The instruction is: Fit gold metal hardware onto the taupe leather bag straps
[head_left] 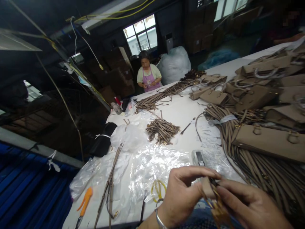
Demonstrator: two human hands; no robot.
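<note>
Low at the right of the head view, my left hand (177,192), with a silver bangle at the wrist, pinches a small tan leather piece (208,188). My right hand (247,202) closes on the same piece from the other side, its fingertips meeting the left ones. Blurred gold-coloured parts (220,213) hang below the fingers; their exact kind cannot be made out. Just beyond my hands lies a grey metal-and-plastic tool (198,157), partly hidden. Yellow loops (158,190) rest on clear plastic film left of my left hand.
A bundle of taupe straps (247,162) and several taupe handbags (252,95) cover the table's right side. A heap of short straps (162,131) sits mid-table. Orange-handled cutters (85,202) lie near the left edge. A person (149,76) in a pink apron stands across the table.
</note>
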